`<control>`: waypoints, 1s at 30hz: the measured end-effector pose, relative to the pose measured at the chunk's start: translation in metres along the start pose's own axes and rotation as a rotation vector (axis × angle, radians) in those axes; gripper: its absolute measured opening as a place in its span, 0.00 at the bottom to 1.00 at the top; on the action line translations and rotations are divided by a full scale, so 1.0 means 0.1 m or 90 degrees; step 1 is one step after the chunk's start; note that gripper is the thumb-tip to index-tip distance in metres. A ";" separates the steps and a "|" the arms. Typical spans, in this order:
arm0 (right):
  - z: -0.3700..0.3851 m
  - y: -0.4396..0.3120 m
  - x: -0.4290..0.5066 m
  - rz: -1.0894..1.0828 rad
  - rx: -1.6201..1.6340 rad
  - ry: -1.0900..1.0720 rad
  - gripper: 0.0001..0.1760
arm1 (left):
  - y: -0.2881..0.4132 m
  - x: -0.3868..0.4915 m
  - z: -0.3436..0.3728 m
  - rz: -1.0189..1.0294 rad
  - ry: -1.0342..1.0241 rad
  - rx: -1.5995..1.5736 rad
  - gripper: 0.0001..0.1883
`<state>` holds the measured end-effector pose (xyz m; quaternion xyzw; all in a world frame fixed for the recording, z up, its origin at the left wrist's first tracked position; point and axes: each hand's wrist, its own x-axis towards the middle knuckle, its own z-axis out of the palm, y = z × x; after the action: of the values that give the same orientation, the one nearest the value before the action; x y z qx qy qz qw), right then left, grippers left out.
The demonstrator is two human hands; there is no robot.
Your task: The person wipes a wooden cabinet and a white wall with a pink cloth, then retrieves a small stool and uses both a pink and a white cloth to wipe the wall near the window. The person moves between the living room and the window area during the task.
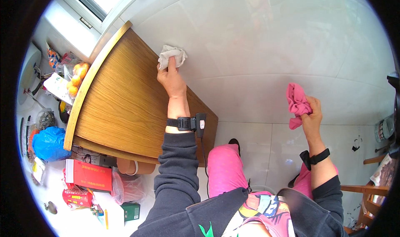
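My left hand [172,80] grips a crumpled whitish cloth [175,52], thumb on top. It is at the pale tiled wall [243,55], beside the edge of a wooden cabinet [125,90]; whether the cloth touches the tile is hard to tell. Over to the right, my right hand [312,115] has its fingers around a bunched pink cloth [297,104]. That cloth is in front of the lower wall, and it looks apart from the tile. A black strap with a small device and cable [200,126] is on my left wrist.
A window [100,2] is at upper left. Oranges in a bag [76,77] and a blue plastic bag [51,143] lie past the cabinet's edge. A red box [89,174] stands below them. Wooden furniture [365,190] and a clear container [384,127] are at right.
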<state>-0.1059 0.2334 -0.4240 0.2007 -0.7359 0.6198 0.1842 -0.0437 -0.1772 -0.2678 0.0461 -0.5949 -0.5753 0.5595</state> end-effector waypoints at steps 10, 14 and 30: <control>0.00 -0.04 -0.01 -0.007 -0.024 -0.008 0.28 | -0.05 0.06 -0.07 -0.114 0.051 -0.010 0.19; -0.02 -0.08 -0.02 0.003 -0.019 -0.015 0.28 | -0.10 0.10 -0.11 -0.020 0.041 0.203 0.23; -0.07 -0.09 -0.04 0.029 0.000 -0.039 0.28 | 0.36 -0.06 0.27 0.554 -0.080 0.479 0.13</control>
<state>-0.0973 0.2389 -0.4174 0.2027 -0.7458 0.6172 0.1474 -0.0399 -0.1438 -0.2377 -0.0410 -0.7547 -0.0432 0.6534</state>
